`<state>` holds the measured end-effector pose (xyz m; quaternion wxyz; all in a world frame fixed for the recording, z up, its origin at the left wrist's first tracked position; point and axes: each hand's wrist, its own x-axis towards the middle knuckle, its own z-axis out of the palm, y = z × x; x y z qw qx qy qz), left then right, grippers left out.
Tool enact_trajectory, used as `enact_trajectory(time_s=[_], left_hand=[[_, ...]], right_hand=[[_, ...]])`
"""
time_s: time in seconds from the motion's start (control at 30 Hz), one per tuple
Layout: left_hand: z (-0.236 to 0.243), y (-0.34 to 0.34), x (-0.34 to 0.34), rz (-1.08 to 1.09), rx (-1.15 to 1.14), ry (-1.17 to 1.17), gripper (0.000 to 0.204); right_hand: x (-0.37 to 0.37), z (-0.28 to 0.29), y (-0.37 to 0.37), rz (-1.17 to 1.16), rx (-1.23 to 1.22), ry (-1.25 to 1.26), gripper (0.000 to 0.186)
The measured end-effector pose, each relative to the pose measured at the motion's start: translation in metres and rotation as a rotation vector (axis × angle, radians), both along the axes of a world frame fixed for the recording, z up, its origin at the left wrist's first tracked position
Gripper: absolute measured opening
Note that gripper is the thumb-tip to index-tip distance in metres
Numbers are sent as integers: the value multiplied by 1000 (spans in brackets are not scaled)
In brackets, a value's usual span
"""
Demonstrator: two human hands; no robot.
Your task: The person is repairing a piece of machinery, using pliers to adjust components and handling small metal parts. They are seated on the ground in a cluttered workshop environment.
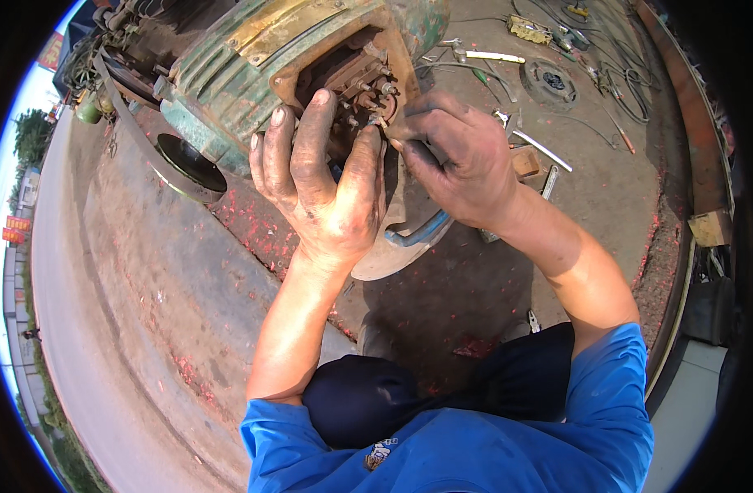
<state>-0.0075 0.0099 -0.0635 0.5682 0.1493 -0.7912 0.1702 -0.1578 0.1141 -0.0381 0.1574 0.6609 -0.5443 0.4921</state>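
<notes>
A large electric motor (216,99) with worn green paint and a ribbed body lies in front of me. Its rusty terminal box (403,62) is uncovered and shows several terminal studs (365,85) inside. My left hand (334,197) rests at the near side of the box, blackened fingers stretched and spread, its thumb reaching in beside the lowest stud. From the right, my right hand (467,160) pinches with thumb and forefinger at the box's near right edge, next to the left thumb. Whatever sits in that pinch is too small and covered to make out.
A blue curved tube (418,232) lies below my hands, over a pale rounded plate (393,264). Wrenches, a white-handled tool (496,57), a round metal part (551,80) and cables (631,82) are spread on the right-hand ground. A dark metal ring (191,164) stands left.
</notes>
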Motion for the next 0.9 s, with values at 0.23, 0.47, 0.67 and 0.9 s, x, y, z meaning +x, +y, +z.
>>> enact_trajectory(time_s=[0.23,0.47,0.67,0.9], left_hand=[[0,3,-11,58,40,16,17],[2,-2,-22,-19,24,100,5],[4,-6,-25,-91,-14,100,9],[12,-4,-8,-141,4,-13,18]], right_hand=[[-7,12,0,36,6,71,21],[-15,12,-7,144,1,-71,20],[-16,10,-6,146,-48,-81,19],[-11,11,-7,129,-184,172,26]])
